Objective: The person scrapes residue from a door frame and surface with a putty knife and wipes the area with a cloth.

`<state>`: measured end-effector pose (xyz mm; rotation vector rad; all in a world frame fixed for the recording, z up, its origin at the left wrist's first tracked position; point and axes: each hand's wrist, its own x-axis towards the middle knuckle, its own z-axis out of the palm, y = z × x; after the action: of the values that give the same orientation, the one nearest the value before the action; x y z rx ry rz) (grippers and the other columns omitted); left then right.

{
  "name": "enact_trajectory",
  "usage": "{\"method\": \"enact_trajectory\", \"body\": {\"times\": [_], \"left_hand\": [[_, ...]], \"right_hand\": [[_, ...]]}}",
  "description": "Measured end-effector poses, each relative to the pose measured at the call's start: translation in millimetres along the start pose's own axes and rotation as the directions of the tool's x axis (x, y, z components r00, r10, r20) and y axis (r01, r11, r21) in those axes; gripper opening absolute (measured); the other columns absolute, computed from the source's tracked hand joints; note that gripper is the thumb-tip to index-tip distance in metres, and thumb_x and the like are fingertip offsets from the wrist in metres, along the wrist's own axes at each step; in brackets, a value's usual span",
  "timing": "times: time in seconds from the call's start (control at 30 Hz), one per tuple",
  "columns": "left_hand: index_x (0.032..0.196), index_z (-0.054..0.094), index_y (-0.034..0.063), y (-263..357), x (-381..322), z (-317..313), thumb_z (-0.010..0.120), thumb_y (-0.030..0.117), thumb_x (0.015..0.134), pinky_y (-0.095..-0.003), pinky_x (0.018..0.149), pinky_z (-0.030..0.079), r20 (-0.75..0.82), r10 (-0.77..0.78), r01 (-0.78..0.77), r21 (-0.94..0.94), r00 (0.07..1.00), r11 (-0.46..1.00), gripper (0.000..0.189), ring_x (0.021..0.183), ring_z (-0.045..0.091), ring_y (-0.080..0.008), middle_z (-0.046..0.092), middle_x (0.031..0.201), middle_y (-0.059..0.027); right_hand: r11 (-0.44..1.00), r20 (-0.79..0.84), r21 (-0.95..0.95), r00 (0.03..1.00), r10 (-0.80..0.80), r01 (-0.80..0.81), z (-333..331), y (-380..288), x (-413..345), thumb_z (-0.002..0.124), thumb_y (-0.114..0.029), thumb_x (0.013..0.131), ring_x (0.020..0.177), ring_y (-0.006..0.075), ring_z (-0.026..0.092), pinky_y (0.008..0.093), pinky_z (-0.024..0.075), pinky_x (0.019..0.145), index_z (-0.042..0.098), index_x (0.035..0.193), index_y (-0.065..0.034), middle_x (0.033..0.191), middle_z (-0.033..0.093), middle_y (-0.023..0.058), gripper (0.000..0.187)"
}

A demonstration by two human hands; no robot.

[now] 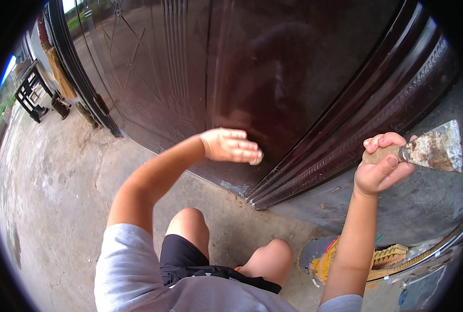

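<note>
My right hand (383,167) grips the wooden handle of a putty knife (434,148), its wide rusty blade pointing right and splotched with pale residue. The knife is held up beside the door frame, over the grey wall base. My left hand (231,145) is at the lower part of a dark brown glossy door (278,97), fingers together and extended to the right. A small pale patch shows at its fingertips, and whether it is a held piece or a finger is unclear. Contact with the door surface cannot be made out.
The moulded door frame (313,167) runs down to the concrete floor (71,187). At lower right stands a grey and yellow container (313,257), partly behind my right forearm, with a ridged tan object (391,255) nearby. A straw broom (59,72) and a black metal stand (32,91) are at far left.
</note>
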<state>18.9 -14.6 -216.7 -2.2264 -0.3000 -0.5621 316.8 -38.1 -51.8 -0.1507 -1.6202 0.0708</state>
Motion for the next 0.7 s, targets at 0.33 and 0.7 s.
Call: {"method": "enact_trajectory", "body": {"times": [0.33, 0.7], "left_hand": [[0.118, 0.044, -0.0037, -208.7, 111.1, -166.8, 0.049, 0.015, 0.080, -0.0471, 0.099, 0.025, -0.727, -0.376, 0.794, 0.384, 0.575, 0.471, 0.043, 0.120, 0.034, -0.0385, 0.036, 0.131, -0.0229], [0.099, 0.051, -0.0101, -35.3, 0.5, -26.7, 0.054, 0.017, 0.070, -0.0607, 0.098, 0.019, -0.463, -0.679, 0.804, 0.141, 0.569, 0.578, 0.040, 0.119, 0.028, -0.0511, 0.028, 0.129, -0.0362]], "right_hand": [[0.999, 0.007, 0.010, 0.999, -0.048, 0.048, -1.2, 5.4, -3.1, 0.038, -0.029, 0.093, 0.061, 0.0164, 0.042, 0.0255, 0.0426, 0.052, 0.012, 0.131, -0.0056, 0.085, 0.046, 0.0124, 0.052], [0.985, -0.031, -0.082, 0.988, -0.154, 0.151, -2.2, 10.8, -7.4, 0.034, -0.027, 0.093, 0.058, 0.0156, 0.041, 0.0222, 0.0398, 0.046, 0.016, 0.131, -0.0072, 0.084, 0.047, 0.0126, 0.047]]}}
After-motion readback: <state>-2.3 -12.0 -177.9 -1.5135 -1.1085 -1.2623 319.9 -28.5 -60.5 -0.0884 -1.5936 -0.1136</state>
